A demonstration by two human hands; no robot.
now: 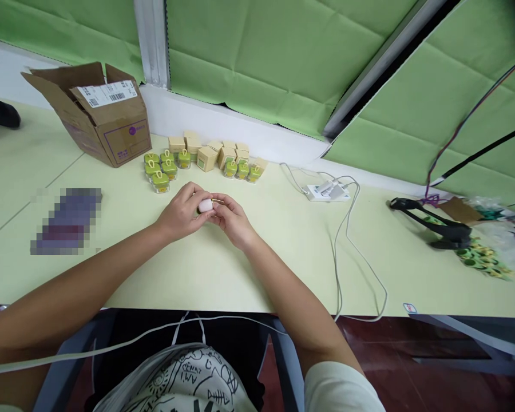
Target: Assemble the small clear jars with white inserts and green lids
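Both my hands meet over the middle of the pale green table (257, 269). My left hand (181, 213) has its fingers curled round a small white cap-like piece (205, 205). My right hand (232, 217) pinches the same piece from the right, where a thin gold loop shows at its top. Behind the hands stand several small green jars with gold loops (159, 168) and several small tan boxes (206, 157), some jars beside the boxes (242, 170).
An open cardboard box (100, 117) lies at the back left. A white power strip (326, 191) with cables (341, 252) sits right of centre. A black tool (438, 226) and a bag of green pieces (483, 257) lie at far right. A blurred dark patch (66, 220) is at left.
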